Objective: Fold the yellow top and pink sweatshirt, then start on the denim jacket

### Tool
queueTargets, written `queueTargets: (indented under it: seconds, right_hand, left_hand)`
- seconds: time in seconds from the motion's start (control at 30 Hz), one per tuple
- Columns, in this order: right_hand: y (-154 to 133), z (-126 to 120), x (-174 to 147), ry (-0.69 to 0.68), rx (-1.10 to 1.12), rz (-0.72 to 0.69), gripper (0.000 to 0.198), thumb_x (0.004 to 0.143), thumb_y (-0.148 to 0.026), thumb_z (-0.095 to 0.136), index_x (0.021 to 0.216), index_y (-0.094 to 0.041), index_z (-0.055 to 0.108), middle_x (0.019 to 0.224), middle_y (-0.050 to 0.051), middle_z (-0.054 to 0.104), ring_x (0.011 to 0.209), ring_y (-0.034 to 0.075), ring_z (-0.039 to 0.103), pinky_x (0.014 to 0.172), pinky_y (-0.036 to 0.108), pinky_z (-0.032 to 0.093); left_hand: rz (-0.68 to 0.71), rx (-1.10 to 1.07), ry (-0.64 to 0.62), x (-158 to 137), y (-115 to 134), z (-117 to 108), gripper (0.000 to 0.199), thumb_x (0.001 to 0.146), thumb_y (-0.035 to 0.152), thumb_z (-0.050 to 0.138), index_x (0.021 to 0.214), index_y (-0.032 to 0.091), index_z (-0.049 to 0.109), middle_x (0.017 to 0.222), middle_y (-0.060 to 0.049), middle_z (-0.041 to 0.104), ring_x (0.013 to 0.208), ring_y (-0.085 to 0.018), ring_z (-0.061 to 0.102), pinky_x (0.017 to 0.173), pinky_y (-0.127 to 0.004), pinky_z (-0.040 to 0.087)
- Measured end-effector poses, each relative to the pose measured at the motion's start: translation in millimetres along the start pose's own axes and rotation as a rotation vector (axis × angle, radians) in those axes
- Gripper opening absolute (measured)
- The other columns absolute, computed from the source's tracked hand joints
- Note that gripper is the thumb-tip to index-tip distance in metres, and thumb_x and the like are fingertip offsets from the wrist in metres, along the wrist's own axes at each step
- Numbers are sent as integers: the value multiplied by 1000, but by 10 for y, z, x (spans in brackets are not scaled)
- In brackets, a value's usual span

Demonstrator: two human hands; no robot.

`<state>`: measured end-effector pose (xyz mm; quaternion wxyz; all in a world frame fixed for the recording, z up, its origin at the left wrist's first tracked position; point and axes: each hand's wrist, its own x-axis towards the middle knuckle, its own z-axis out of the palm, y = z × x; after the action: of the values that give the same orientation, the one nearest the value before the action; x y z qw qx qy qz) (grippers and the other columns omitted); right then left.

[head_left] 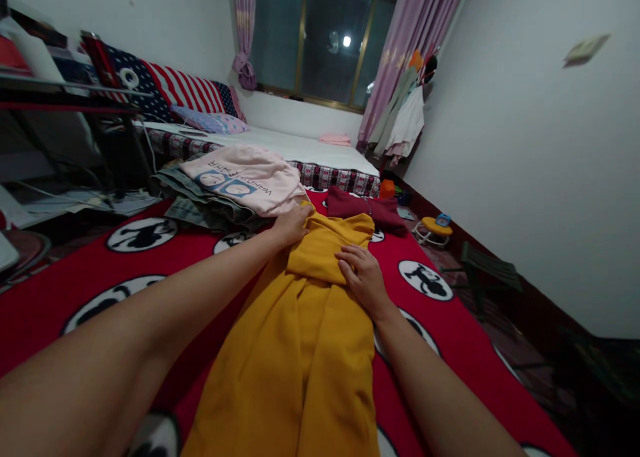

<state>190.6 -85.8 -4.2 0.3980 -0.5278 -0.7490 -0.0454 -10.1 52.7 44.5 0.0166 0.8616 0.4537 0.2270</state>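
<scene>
Seems a smoothing or folding step: yellow garment (300,337) lies on red blanket (460,343), top doubled over. Right hand (367,282) rests on it, fingers loose; left hand (291,227) at far edge, can't tell if grasping. Next move calls for flat layers.

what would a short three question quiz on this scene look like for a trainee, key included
1. True or false: the left hand and right hand both touch the yellow garment.
2. Which lies on the red blanket: (a) the striped cushion, (b) the maroon cloth, (c) the yellow stool?
3. Fill in: the curtains by the window are ____.

Key: 1 true; 2 b; 3 purple.
</scene>
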Motion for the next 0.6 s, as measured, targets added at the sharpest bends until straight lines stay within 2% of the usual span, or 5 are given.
queueTargets:
  seconds: [0.13, 0.27, 0.33, 0.47, 0.6]
  right_hand:
    - [-21, -18, -19, 25, 12, -32, 22, 91, -27, 56, 105, -20, 72, 119, 10, 66, 118, 24, 56, 104, 42, 41]
    - [-85, -43, -35, 51, 3, -53, 23, 89, -26, 57, 106, -18, 70, 118, 12, 64, 115, 25, 56, 102, 42, 43]
    - [-105, -43, -38, 51, -4, -54, 22, 89, -25, 57, 105, -18, 70, 116, 12, 65, 112, 25, 57, 100, 42, 44]
    - [-104, -30, -39, 56, 3, -53, 20, 89, -25, 56, 102, -19, 70, 113, 11, 65, 109, 24, 57, 98, 42, 45]
    - [-86, -20, -44, 60, 32, -52, 20, 89, -25, 56, 101, -18, 70, 111, 12, 65, 108, 24, 57, 98, 41, 46]
  left_hand:
    - [251, -125, -29, -420, -210, -87, 61, 73, 3, 58, 131, 21, 52, 131, -10, 52, 117, -22, 55, 99, -32, 46]
    - [404, -255, -55, -987, -253, -353, 39, 77, 9, 59, 114, 20, 62, 127, -9, 53, 118, -23, 53, 102, -34, 44]
    - [476, -362, -133, -1286, -150, -525, 28, 83, 11, 55, 107, 20, 65, 118, -9, 58, 110, -20, 57, 98, -31, 45]
    - [542, -517, -424, -1818, 196, -889, 30, 86, 10, 52, 108, 22, 68, 112, -7, 64, 102, -17, 60, 90, -25, 46]
    - [467, -429, -612, -2184, 466, -1151, 44, 77, 34, 74, 119, 28, 64, 112, -4, 63, 98, -19, 59, 86, -27, 44]
